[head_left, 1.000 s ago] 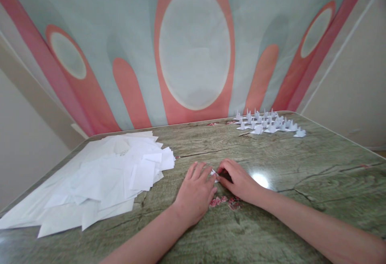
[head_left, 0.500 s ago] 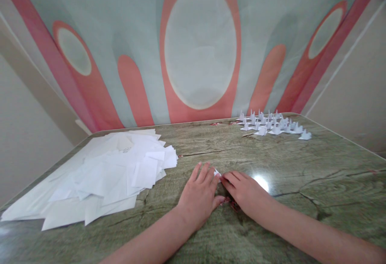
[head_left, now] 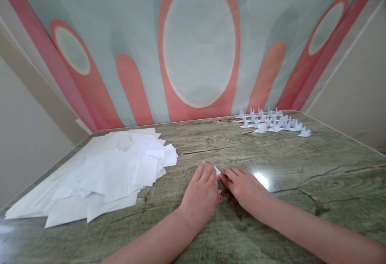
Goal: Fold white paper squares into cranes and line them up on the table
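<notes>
A small folded piece of white paper lies between my two hands near the middle of the table, mostly covered by fingers. My left hand is closed on its left side, with the fingers curled and the thumb tucked in. From the right, my right hand pinches the paper's other end between thumb and fingertips. How the paper is folded cannot be made out. At the back right stand several small white folded-paper cranes, grouped in rows.
A wide heap of loose white paper sheets covers the table's left side. The wood-patterned table reflects a bright light to the right of my hands. Behind its far edge rises a wall covering with pink and pale shapes.
My left hand has drawn its spread fingers and thumb inward around the paper. My right hand keeps its pinch in nearly the same place. The view has shifted slightly.
</notes>
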